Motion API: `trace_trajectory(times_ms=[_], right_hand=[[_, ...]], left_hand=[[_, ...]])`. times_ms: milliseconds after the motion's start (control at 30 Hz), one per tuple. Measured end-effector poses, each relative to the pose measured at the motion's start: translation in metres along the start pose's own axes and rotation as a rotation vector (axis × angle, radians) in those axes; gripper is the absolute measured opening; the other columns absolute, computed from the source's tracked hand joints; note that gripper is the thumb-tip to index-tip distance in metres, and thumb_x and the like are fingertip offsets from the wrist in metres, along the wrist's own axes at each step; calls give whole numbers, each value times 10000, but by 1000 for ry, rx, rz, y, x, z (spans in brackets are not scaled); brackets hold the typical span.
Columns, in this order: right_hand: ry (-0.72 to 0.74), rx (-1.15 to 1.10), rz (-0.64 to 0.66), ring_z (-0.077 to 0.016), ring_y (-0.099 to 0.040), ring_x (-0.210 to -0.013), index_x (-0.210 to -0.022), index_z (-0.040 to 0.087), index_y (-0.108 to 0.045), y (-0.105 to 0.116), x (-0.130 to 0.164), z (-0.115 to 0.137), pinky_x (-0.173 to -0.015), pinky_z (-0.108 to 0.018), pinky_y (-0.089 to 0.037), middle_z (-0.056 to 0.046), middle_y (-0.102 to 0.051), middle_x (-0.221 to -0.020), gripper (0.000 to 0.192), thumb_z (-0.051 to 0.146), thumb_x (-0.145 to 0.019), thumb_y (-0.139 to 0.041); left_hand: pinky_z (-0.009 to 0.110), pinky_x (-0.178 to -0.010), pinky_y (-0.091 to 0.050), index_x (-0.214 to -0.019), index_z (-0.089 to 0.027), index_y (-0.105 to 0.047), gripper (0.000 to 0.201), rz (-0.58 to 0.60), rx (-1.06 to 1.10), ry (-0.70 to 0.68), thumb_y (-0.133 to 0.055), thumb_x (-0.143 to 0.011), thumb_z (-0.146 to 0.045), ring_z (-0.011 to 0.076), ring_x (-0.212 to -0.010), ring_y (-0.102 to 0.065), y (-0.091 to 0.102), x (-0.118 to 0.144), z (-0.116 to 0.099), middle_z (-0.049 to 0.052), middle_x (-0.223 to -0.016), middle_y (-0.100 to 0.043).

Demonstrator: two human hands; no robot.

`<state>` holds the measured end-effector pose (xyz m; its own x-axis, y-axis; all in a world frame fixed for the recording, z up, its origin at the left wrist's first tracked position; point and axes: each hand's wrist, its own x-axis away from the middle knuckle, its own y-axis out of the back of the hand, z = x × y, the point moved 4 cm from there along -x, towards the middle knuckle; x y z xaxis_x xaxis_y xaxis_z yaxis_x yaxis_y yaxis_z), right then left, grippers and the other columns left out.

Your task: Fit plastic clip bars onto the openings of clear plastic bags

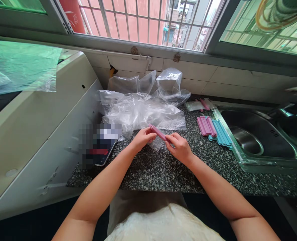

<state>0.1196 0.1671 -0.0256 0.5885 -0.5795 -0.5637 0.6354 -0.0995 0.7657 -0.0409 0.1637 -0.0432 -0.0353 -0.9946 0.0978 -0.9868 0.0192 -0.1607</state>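
Both forearms reach out from the near edge of the speckled counter (163, 174) and meet at its middle. Left hand (142, 139) and right hand (180, 147) each pinch one end of a pink sealing clip (158, 132), fingers closed on it, with a small clear bag (156, 143) hanging just beneath. Judging by this, the step in hand is clamping the clip across the bag's mouth; pressing it shut along its length would come next. More clips, pink (206, 125) and blue (222, 133), lie beside the sink (241, 160); crumpled plastic bags (140, 110) lie behind.
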Motion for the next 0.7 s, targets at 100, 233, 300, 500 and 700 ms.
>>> trace_trajectory(times_ms=[100,233,300,500,700], right_hand=[[1,14,9,-151,-573,-681,-1010,198,-628,-1,1,0,-656,-278,-512,-54,-585,-783,225,178,-853,-469],[23,49,8,-150,-582,-687,-995,185,-631,-3,1,0,-659,-270,-513,-59,-598,-784,214,194,-865,-462],[31,59,9,-150,-581,-679,-989,176,-633,-3,1,1,-654,-268,-512,-62,-602,-780,212,196,-866,-462],[28,43,32,-161,-578,-689,-1013,185,-634,-4,1,2,-649,-277,-506,-64,-595,-784,227,178,-853,-473],[44,32,19,-158,-585,-712,-1032,199,-610,0,1,6,-656,-275,-510,-60,-599,-804,215,202,-860,-482]], left_hand=[[209,-465,-284,-661,-135,-540,308,-10,1,1,-659,-600,-413,66,-475,-376,1,-1,2,-37,-536,-467],[207,-464,-271,-622,-136,-519,443,-42,9,13,-662,-590,-554,64,-474,-376,2,-2,4,-32,-521,-465],[208,-457,-264,-602,-137,-511,481,-64,18,11,-653,-583,-596,63,-466,-367,3,-2,4,-34,-504,-449],[213,-454,-252,-547,-155,-475,455,-116,20,-30,-665,-576,-568,65,-465,-337,4,0,-1,-40,-482,-410],[219,-480,-276,-556,-157,-484,384,-142,-35,-74,-633,-603,-507,73,-487,-351,6,2,-8,-38,-498,-420]])
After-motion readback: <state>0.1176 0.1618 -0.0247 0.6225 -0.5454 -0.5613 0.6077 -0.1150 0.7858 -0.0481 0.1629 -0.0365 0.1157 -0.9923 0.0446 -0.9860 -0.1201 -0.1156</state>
